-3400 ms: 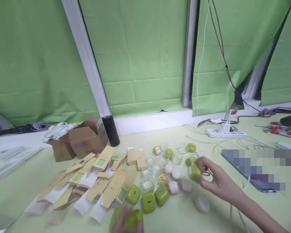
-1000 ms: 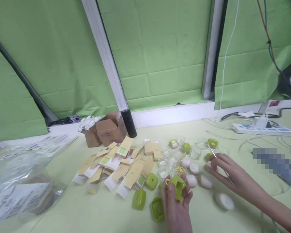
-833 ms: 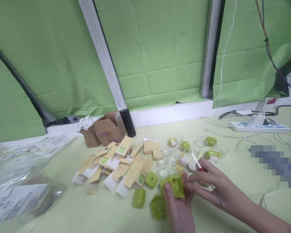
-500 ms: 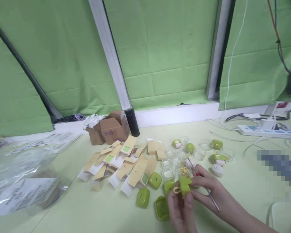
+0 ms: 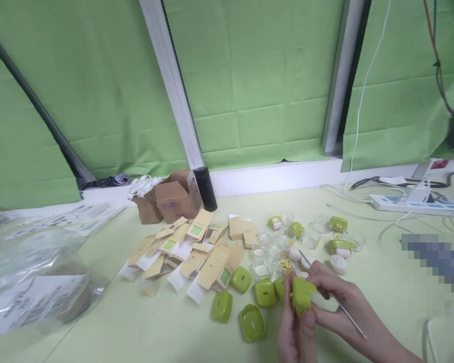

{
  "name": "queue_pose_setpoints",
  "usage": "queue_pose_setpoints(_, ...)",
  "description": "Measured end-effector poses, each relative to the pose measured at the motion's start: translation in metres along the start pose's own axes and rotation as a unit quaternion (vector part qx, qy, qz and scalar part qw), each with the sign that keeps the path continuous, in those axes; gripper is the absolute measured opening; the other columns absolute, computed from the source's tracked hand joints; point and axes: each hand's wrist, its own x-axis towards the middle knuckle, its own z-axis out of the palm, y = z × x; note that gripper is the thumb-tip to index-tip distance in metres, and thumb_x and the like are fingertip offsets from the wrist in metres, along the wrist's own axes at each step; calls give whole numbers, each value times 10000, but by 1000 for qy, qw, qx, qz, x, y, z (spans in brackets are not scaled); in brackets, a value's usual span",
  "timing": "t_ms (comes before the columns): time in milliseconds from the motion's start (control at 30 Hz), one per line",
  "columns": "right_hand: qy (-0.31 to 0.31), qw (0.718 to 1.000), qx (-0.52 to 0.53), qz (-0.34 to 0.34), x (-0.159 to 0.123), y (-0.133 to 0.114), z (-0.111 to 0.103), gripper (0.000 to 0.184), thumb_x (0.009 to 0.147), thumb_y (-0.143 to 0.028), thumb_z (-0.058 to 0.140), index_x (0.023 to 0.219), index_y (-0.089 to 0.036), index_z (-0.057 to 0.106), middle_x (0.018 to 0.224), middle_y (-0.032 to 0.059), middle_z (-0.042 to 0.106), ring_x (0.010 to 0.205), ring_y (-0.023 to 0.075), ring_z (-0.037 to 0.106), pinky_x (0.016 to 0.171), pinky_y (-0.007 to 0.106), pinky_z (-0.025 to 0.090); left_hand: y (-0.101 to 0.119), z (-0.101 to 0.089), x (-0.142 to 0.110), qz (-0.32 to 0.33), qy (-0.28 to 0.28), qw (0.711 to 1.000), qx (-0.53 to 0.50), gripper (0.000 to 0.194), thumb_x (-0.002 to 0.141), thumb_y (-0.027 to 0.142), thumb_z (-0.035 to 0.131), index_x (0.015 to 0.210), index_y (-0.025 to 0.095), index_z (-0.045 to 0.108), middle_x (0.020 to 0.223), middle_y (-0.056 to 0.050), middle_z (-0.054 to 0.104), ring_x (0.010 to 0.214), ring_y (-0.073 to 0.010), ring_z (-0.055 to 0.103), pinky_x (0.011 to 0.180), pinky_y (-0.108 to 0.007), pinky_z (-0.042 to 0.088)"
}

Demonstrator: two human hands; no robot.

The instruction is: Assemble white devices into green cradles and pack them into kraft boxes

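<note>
My left hand [image 5: 295, 327] is closed around a small glossy green plastic case part [image 5: 301, 296], held upright just above the table. My right hand [image 5: 350, 307] grips a thin metal rod [image 5: 346, 313], slanting across its fingers with the tip up and to the left. The right fingertips are close beside the green part; whether they touch it I cannot tell. Near my left hand lie several similar green shells, among them an open hollow one [image 5: 253, 323] and one with a slot [image 5: 265, 293]. Yellow loops [image 5: 286, 265] sit in a clear cup behind the hands.
Opened tan cartons [image 5: 214, 267] lie heaped to the left of the shells. Clear plastic cups [image 5: 263, 267] and round white pieces [image 5: 338, 264] spread behind my hands. Further back are a cardboard box [image 5: 176, 197], a black cylinder [image 5: 205, 189] and a power strip [image 5: 419, 205]. A clear bag [image 5: 34, 287] lies left.
Both hands have shifted right with the green part, which is turned differently. The yellow loop that stuck out from its left side is now mostly hidden. A slotted green shell shows more fully.
</note>
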Motion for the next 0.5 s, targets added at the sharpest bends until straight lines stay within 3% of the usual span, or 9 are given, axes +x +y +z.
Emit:
queue_pose_setpoints(100,12,1000,0,-19,3,-2,1,67,702,-259,706,669,-226,659,655,-6,416,631,174,430,559,260,394,11,3,2,-5,-6,1000,-5,701,623,451,754,1234,162,571,1206,-134,635,1231,-323,479,1002,-383,423)
queue_pose_setpoints(200,-4,999,-9,-37,4,-6,1,42,744,-276,687,777,-252,698,678,13,457,665,191,458,573,266,417,17,4,3,-3,1,1000,-26,820,635,403,761,1354,192,428,1215,-124,631,1211,-292,507,979,-363,442)
queue_pose_setpoints(367,-15,997,10,-71,2,-13,2,181,821,-318,605,677,-236,681,680,27,461,652,182,479,555,254,419,6,-2,2,66,17,997,38,564,691,402,720,1199,185,608,1336,-102,536,1261,-273,454,994,-283,417)
queue_pose_setpoints(500,16,998,17,-55,0,-9,6,207,771,-337,651,600,-221,649,644,11,440,613,173,470,534,248,407,-4,-6,0,83,18,995,50,538,693,442,709,1163,191,637,1346,-98,525,1259,-291,452,982,-293,429)
